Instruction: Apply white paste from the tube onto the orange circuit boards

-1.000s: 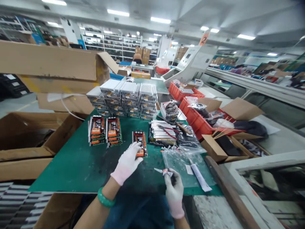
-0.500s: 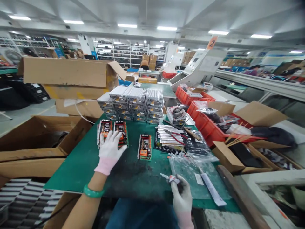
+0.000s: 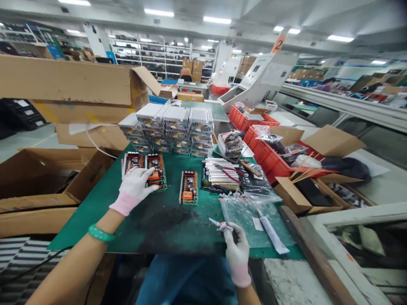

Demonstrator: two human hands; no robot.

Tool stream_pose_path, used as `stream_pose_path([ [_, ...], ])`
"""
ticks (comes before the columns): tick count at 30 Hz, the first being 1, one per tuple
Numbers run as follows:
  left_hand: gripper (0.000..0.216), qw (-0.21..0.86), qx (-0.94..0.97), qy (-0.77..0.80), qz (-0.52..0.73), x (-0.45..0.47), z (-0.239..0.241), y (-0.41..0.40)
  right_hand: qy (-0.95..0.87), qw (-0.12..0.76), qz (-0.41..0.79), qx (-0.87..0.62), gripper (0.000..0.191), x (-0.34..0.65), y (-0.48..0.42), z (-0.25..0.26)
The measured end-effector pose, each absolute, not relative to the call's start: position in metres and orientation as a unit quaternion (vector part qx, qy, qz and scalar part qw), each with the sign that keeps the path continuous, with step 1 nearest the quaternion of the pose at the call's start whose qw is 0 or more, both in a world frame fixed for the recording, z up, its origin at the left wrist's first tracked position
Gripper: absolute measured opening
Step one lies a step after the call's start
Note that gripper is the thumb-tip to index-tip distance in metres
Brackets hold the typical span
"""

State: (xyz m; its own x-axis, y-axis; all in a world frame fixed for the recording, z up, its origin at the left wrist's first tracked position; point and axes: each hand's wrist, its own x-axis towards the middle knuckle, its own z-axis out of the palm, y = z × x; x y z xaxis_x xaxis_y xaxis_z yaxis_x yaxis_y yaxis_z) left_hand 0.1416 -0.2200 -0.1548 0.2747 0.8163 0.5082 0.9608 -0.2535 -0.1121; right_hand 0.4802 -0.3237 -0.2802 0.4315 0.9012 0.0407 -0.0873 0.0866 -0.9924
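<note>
My left hand [image 3: 135,186], in a white glove, rests with fingers curled over the two stacks of orange and green circuit boards [image 3: 155,169] at the left of the green mat [image 3: 104,207]. A single circuit board [image 3: 188,192] lies alone at the mat's middle, to the right of that hand. My right hand [image 3: 237,245], also gloved, is closed round a small tube with a white nozzle and red band [image 3: 221,225] near the mat's front edge. Clear plastic bags [image 3: 251,212] lie just beyond that hand.
Stacked silver power-supply units [image 3: 171,129] stand at the back of the mat. Red bins [image 3: 270,159] and open cardboard boxes [image 3: 47,182] flank the table. A finned metal stack with red-handled pliers [image 3: 222,174] lies right of centre. Grey trays [image 3: 19,271] sit low left.
My left hand left the single board at centre and moved left onto the two board stacks. My right hand has kept hold of the small tube.
</note>
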Motion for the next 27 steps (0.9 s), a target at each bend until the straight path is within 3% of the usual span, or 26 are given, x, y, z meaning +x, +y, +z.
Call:
stream_pose_path([
  [9, 0.028, 0.228, -0.758, -0.525, -0.313, 0.180, -0.159, -0.262, -0.323, 0.670, 0.391, -0.542, 0.034, 0.480, -0.322, -0.278],
  [13, 0.017, 0.134, -0.841, -0.408, -0.329, 0.225, -0.184, -0.329, -0.290, 0.693, 0.410, -0.518, 0.031, 0.480, -0.322, -0.276],
  [18, 0.014, 0.019, -0.867, -0.371, -0.333, 0.262, -0.233, -0.377, -0.319, 0.680, 0.399, -0.527, 0.027, 0.482, -0.323, -0.273],
  [27, 0.031, -0.005, -0.847, -0.402, -0.348, 0.261, -0.261, -0.376, -0.345, 0.669, 0.382, -0.535, 0.025, 0.484, -0.327, -0.272],
])
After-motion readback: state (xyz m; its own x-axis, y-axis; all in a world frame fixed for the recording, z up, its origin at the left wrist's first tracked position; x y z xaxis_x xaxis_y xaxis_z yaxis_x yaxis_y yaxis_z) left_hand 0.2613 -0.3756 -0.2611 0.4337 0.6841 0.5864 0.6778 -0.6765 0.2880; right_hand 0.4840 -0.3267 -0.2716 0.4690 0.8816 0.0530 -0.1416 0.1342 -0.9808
